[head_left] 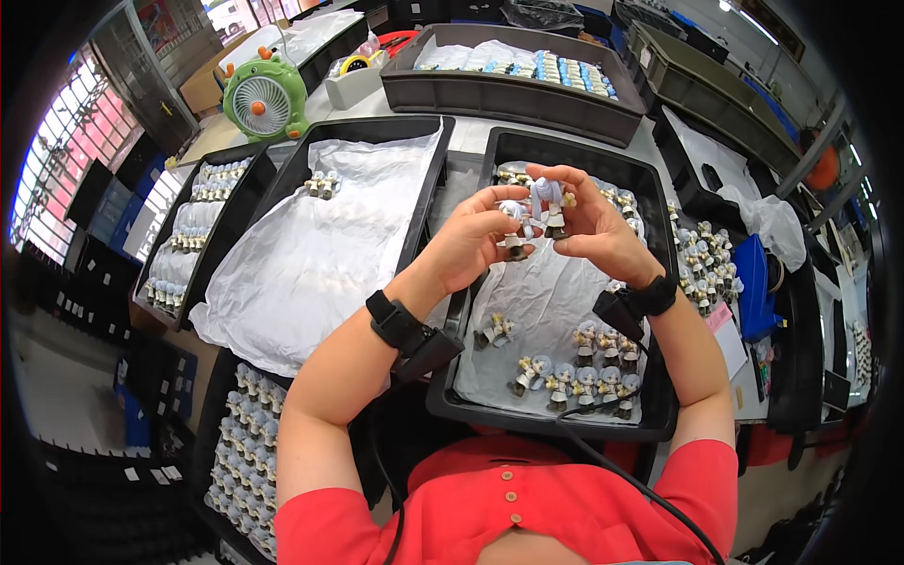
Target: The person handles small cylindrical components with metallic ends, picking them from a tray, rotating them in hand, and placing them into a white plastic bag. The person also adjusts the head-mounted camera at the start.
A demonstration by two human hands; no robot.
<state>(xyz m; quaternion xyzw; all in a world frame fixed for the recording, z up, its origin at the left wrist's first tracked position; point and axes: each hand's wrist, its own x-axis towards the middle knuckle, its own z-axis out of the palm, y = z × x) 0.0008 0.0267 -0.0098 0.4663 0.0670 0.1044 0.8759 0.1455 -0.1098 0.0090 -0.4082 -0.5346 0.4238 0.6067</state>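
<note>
My left hand (477,233) is closed round a small figurine (513,221) with pale hair, a white outfit and dark feet. Close beside it, my right hand (603,229) grips a second figurine (546,202) of the same kind, its long pale-blue hair showing. Both are held up above a black tray (443,400) lined with white paper. Several similar figurines (586,384) lie near that tray's front edge, one (494,330) lies apart on the left, and others are partly hidden behind my hands.
Left stands another paper-lined black tray (428,202) with a few figurines (322,184). Filled trays flank it, one (231,443) by my left elbow. Loose figurines (706,264) are heaped at right beside a blue bin (753,282). A grey crate (508,108) and green fan (266,99) stand behind.
</note>
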